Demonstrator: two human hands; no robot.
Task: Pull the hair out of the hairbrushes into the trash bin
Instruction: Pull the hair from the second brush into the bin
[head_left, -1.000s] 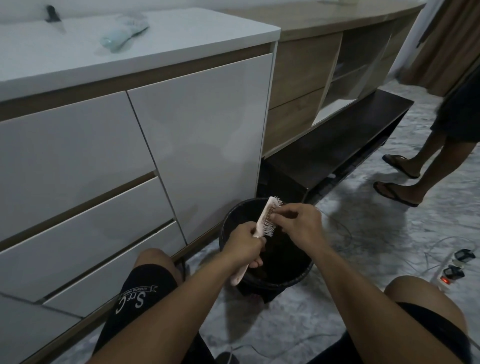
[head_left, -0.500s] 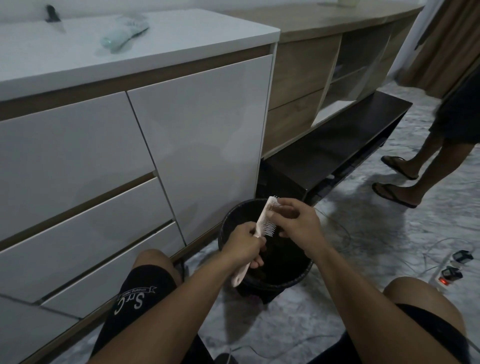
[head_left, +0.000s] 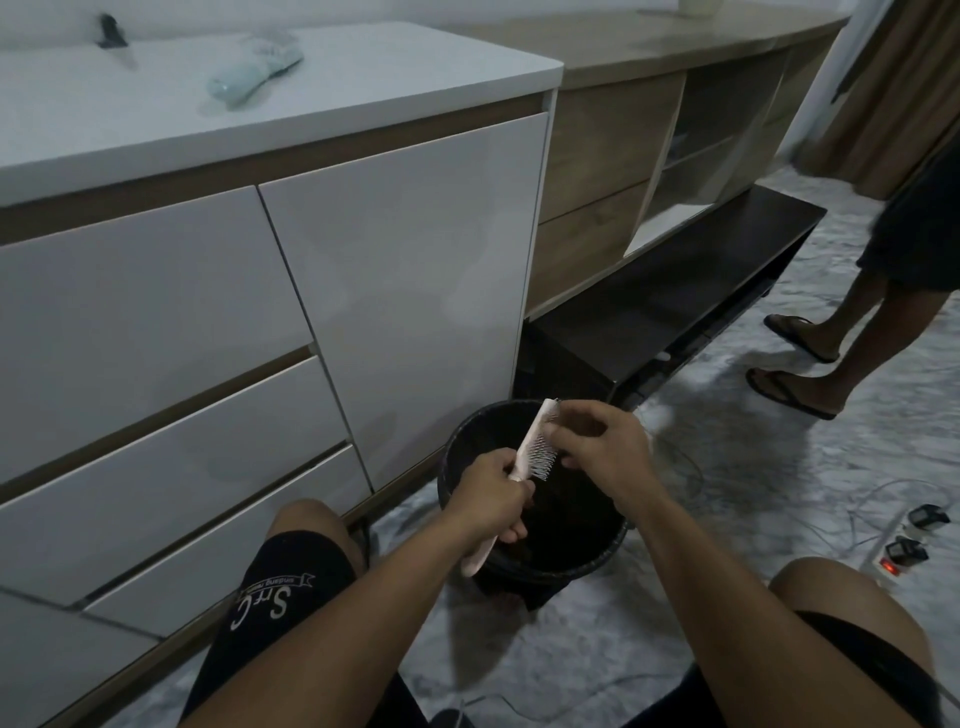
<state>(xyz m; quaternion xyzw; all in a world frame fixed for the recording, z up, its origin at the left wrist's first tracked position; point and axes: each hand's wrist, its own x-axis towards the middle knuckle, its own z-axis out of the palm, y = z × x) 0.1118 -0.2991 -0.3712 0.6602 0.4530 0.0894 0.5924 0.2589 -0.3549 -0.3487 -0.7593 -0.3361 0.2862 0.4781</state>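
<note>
A: Where's the brush?

B: The hairbrush (head_left: 535, 451) sits over the trash bin (head_left: 454, 486), handle wrapped in the left hand (head_left: 491, 501); right hand (head_left: 597, 448) fingertips pinch at the bristles, two o'clock of it.

A: Risk?

B: Pulled hair could drift past the rim onto the floor.

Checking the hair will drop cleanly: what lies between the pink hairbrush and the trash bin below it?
Nothing solid shows in the head view: the pink hairbrush, held in the left hand, hangs over the open mouth of the trash bin.
</note>
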